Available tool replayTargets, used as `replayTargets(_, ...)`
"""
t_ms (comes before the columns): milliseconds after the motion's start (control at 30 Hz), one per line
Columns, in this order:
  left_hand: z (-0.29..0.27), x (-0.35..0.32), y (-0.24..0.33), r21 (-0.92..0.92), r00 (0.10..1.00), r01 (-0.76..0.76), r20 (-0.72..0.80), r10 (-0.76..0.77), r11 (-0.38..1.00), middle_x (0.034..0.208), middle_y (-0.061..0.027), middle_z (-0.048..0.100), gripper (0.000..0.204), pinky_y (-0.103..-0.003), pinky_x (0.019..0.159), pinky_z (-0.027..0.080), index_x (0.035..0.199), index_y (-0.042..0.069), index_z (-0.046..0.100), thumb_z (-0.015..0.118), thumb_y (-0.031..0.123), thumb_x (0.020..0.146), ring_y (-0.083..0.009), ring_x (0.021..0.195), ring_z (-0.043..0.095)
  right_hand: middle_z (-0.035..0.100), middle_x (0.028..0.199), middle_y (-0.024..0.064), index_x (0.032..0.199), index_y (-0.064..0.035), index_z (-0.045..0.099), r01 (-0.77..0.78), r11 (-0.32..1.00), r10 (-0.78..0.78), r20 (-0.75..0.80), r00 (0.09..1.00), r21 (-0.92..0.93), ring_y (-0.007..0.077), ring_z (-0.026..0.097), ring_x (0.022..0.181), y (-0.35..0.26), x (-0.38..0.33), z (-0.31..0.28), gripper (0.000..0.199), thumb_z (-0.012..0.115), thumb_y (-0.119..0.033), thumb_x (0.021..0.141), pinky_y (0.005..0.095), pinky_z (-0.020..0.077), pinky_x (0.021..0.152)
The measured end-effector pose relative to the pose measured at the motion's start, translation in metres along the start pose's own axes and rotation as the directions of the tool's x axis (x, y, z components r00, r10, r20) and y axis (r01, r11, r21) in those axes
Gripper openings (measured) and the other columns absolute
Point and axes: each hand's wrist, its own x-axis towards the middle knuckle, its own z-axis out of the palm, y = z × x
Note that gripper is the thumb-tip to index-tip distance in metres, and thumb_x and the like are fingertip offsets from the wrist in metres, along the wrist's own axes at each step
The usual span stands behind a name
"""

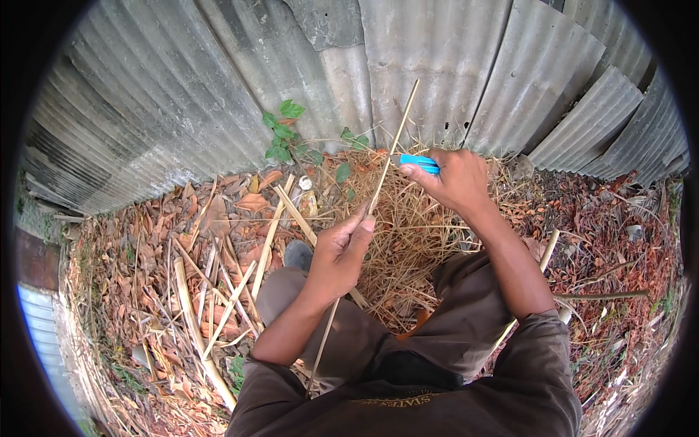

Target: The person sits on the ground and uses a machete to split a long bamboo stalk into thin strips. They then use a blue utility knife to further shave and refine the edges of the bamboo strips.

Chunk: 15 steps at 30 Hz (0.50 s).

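Observation:
My left hand (339, 256) is closed round a long thin bamboo strip (400, 132). The strip slants from above my lap up toward the fence, and its lower end runs down past my left forearm. In my right hand (461, 180) is a blue utility knife (420, 164), gripped by its handle with the tip pointing left at the strip. The knife's tip is right beside the strip, above my left hand; whether the blade touches it, I cannot tell. Below the knife lies a heap of pale shavings (404, 251).
A grey corrugated metal fence (437, 65) stands close in front. Several split bamboo pieces (191, 313) lie on dry leaves at my left. A green plant (280, 132) grows against the fence. More sticks (601, 296) lie at the right, among reddish leaf litter.

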Motion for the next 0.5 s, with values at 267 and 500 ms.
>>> replayTargets(267, -0.004, -0.006, 0.003, 0.086, 0.998, -0.039, -0.054, 0.044, 0.995, 0.068, 0.0078, 0.038, 0.04, -0.019, 0.053, 0.029, 0.134, -0.003, 0.046, 0.05, 0.015, 0.098, -0.0008, 0.062, 0.033, 0.05, 0.042, 0.0079, 0.055, -0.0096, 0.061, 0.245, 0.97, -0.244, -0.032, 0.969, 0.01, 0.0264, 0.055, 0.039, -0.021, -0.019, 0.014, 0.068, 0.055, -0.076, 0.072, 0.0384, 0.0418, 0.04)
replayTargets(500, -0.001, -0.006, -0.002, 0.064, 0.999, -0.033, -0.038, 0.035, 0.997, 0.068, 0.0083, 0.037, 0.039, -0.019, 0.053, 0.029, 0.133, -0.004, 0.047, 0.05, 0.015, 0.098, -0.0007, 0.062, 0.033, 0.051, 0.044, 0.0104, 0.057, -0.0072, 0.062, 0.003, 1.0, -0.005, -0.12, 0.993, -0.017, 0.0302, 0.056, 0.042, 0.006, 0.018, 0.016, 0.067, 0.056, -0.072, 0.075, 0.0417, 0.0435, 0.044)
